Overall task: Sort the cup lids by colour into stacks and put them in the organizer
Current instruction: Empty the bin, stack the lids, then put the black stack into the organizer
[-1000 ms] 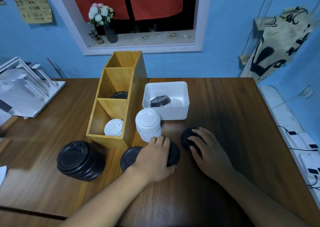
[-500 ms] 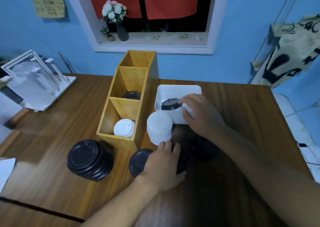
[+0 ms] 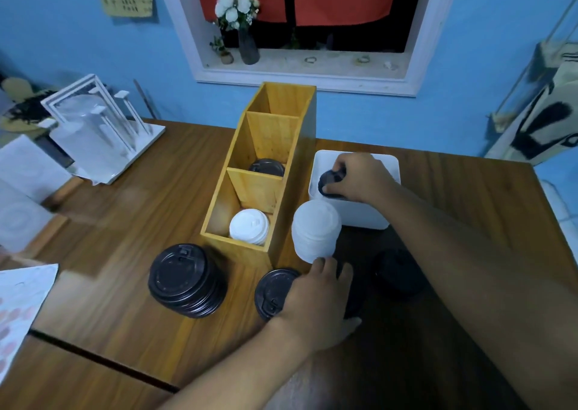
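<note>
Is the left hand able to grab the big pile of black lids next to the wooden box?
Probably yes. The left hand rests on a black lid just beside the pile of black lids, with only bare table between them. The pile sits in the open, outside the wooden organizer.

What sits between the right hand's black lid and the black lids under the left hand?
The tall stack of white plastic lids stands between the round black plastic lid and the left hand.
</note>
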The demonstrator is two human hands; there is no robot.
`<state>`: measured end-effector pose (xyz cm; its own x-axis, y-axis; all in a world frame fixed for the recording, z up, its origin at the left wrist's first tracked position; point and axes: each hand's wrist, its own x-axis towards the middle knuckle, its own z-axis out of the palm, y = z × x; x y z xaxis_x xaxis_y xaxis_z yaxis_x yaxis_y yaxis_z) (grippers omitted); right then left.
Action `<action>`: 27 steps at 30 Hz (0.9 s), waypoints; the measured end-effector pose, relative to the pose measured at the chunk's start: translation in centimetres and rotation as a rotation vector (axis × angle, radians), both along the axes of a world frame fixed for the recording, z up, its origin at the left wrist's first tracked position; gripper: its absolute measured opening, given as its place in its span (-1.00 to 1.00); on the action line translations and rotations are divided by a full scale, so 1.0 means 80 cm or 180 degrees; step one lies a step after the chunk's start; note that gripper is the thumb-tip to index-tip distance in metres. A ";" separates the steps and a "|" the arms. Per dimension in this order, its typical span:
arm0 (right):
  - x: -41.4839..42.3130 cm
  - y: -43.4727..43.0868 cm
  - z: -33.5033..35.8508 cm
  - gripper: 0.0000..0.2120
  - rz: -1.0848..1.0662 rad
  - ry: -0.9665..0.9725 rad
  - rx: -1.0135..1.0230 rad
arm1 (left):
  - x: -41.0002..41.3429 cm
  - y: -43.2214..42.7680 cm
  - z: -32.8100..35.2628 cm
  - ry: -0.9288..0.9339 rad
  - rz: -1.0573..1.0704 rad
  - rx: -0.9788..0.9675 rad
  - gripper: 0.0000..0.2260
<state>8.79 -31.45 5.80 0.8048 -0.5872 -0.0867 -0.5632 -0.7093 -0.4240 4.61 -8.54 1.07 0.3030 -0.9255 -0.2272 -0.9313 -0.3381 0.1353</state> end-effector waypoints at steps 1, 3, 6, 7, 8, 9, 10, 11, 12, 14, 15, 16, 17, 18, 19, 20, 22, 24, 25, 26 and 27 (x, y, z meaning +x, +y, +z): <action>-0.013 0.003 0.009 -0.60 0.0014 -0.0188 -0.0098 | 0.001 0.000 -0.002 0.0014 0.0003 -0.0026 -0.16; -0.054 0.014 0.026 -0.54 0.0030 -0.0702 -0.0214 | 0.003 0.001 -0.006 0.0035 -0.0027 -0.0103 -0.10; -0.144 0.044 0.031 -0.47 0.0018 -0.1419 -0.0156 | 0.007 0.002 -0.012 -0.0107 -0.0135 -0.0235 -0.09; -0.174 0.054 0.024 -0.45 -0.0012 -0.1484 -0.0136 | 0.008 0.003 -0.014 -0.0141 -0.0160 -0.0291 -0.10; -0.199 0.063 0.011 -0.43 -0.0067 -0.1444 -0.0156 | 0.009 0.004 -0.017 -0.0163 -0.0172 -0.0351 -0.12; -0.221 0.069 -0.005 -0.40 -0.0136 -0.1314 -0.0183 | 0.008 0.004 -0.019 -0.0181 -0.0175 -0.0397 -0.13; -0.237 0.074 -0.023 -0.39 -0.0193 -0.1141 -0.0204 | 0.008 0.004 -0.020 -0.0186 -0.0171 -0.0421 -0.14; -0.249 0.078 -0.041 -0.38 -0.0215 -0.0974 -0.0194 | 0.007 0.004 -0.021 -0.0179 -0.0162 -0.0424 -0.14; -0.257 0.082 -0.059 -0.38 -0.0194 -0.0808 -0.0177 | 0.007 0.004 -0.021 -0.0170 -0.0153 -0.0420 -0.13; -0.266 0.087 -0.087 -0.39 -0.0158 -0.0530 -0.0233 | 0.007 0.003 -0.020 -0.0157 -0.0154 -0.0421 -0.12; -0.269 0.089 -0.098 -0.40 -0.0168 -0.0473 -0.0278 | 0.007 0.003 -0.020 -0.0153 -0.0168 -0.0434 -0.12; -0.271 0.091 -0.106 -0.41 -0.0163 -0.0470 -0.0318 | 0.007 0.002 -0.020 -0.0157 -0.0185 -0.0451 -0.11; -0.271 0.093 -0.112 -0.43 -0.0131 -0.0495 -0.0374 | 0.007 0.002 -0.020 -0.0157 -0.0197 -0.0463 -0.11; -0.270 0.095 -0.117 -0.44 -0.0095 -0.0518 -0.0436 | 0.006 0.002 -0.020 -0.0144 -0.0206 -0.0459 -0.11; -0.268 0.098 -0.118 -0.45 -0.0087 -0.0530 -0.0483 | 0.005 0.002 -0.019 -0.0134 -0.0220 -0.0438 -0.11; -0.264 0.099 -0.117 -0.45 -0.0102 -0.0517 -0.0524 | 0.004 0.001 -0.017 -0.0124 -0.0246 -0.0408 -0.11; -0.256 0.099 -0.113 -0.46 -0.0110 -0.0388 -0.0645 | 0.001 0.000 -0.007 -0.0108 -0.0339 -0.0391 -0.16; -0.249 0.096 -0.109 -0.45 -0.0031 -0.0259 -0.0720 | 0.002 -0.004 0.011 -0.0038 -0.0484 -0.0532 -0.33; -0.248 0.096 -0.109 -0.44 0.0010 -0.0217 -0.0695 | 0.004 -0.007 0.026 0.0026 -0.0571 -0.0684 -0.47; -0.248 0.096 -0.107 -0.44 0.0024 -0.0178 -0.0644 | 0.008 -0.014 0.043 0.0085 -0.0637 -0.0863 -0.61; -0.249 0.096 -0.106 -0.44 0.0014 -0.0139 -0.0601 | 0.015 -0.024 0.061 0.0117 -0.0628 -0.1066 -0.72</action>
